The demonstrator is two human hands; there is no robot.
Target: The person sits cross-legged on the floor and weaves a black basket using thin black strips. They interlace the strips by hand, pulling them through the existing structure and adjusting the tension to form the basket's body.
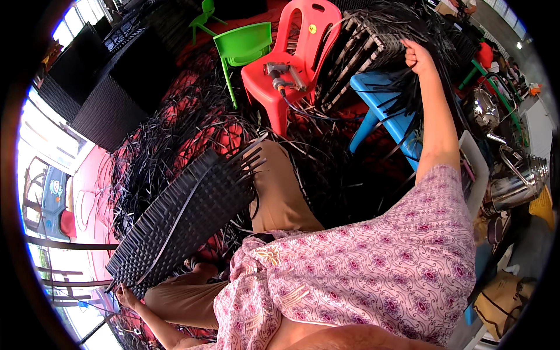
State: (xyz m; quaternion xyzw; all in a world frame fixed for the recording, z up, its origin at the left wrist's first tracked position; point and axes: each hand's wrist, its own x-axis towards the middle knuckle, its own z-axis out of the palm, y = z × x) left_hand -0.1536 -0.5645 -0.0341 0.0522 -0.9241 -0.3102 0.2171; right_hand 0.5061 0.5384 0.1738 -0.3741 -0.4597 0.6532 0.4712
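A black woven panel (184,219) of flat plastic strips leans across my legs, loose strip ends sticking out at its upper right. A single pale strip runs along its face. At its lower left corner, my left hand (124,296) is closed on the edge. My right arm stretches far out to the right, where my right hand (415,56) is closed in a fist on black plastic strips (402,20). These strips lie in a thick bundle, some hanging over a blue plastic stool (382,105). The fingers partly hide what is gripped.
A red plastic chair (291,76) holds a pneumatic tool (283,77) with a hose. Beside it stands a green chair (244,45). Tangled strips (157,151) cover the red floor. Dark woven furniture (111,111) stands at left, a metal kettle (516,178) at right.
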